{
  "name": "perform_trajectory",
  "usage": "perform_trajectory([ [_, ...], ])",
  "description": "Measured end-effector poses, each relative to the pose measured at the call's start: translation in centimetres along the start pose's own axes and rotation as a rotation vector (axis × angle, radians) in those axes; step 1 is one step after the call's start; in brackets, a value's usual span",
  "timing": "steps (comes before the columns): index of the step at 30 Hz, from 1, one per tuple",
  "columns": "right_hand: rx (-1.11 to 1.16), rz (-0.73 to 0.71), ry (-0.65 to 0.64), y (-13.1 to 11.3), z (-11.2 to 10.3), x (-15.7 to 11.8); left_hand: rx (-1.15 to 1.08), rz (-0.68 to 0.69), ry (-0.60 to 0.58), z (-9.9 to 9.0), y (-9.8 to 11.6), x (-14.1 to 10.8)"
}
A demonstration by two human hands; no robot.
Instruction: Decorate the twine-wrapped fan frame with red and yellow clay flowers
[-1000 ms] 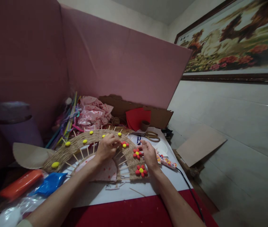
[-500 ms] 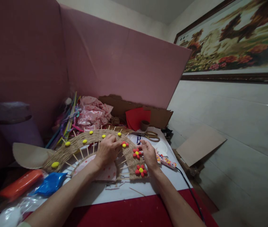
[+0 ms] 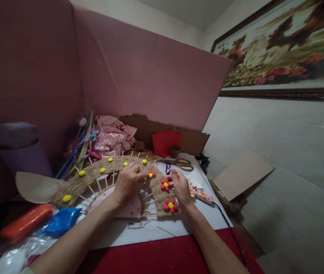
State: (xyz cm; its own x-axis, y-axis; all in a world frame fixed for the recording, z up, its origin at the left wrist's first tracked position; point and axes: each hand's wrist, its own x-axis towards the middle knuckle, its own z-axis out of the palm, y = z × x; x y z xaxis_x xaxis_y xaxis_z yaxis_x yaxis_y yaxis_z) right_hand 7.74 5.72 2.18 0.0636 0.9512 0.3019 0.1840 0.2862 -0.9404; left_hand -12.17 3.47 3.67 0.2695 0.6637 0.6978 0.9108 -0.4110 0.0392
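A fan-shaped arch of woven twine (image 3: 84, 182) on thin wooden sticks lies before me, around a pink dotted half-round piece (image 3: 131, 209). Yellow clay dots (image 3: 67, 198) are spaced along the arch. On its right end sit two full red-petalled clay flowers (image 3: 170, 206) and, higher up, a partial flower (image 3: 151, 174). My left hand (image 3: 129, 182) is closed, fingertips at the partial flower's left side; anything between them is hidden. My right hand (image 3: 179, 186) is pinched just right of the arch, above the flower-patterned glue gun (image 3: 201, 195); what it holds is too small to name.
Scissors (image 3: 183, 164), a small brown pot (image 3: 174, 151) and red sheets (image 3: 162, 142) lie behind the arch. At left are orange (image 3: 27, 221) and blue clay packets (image 3: 60, 222) and a purple bin (image 3: 24, 160). A black cord (image 3: 230, 230) runs down the right side.
My left fingers have shifted very slightly at the partial flower. My right hand and the woven arch look the same as before.
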Motion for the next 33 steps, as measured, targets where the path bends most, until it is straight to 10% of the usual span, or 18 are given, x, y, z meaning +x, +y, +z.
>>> perform_trajectory([
  [33, 0.019, 0.019, -0.007, 0.07, 0.04, 0.06, 0.023, -0.008, -0.068, -0.09, 0.41, -0.01],
])
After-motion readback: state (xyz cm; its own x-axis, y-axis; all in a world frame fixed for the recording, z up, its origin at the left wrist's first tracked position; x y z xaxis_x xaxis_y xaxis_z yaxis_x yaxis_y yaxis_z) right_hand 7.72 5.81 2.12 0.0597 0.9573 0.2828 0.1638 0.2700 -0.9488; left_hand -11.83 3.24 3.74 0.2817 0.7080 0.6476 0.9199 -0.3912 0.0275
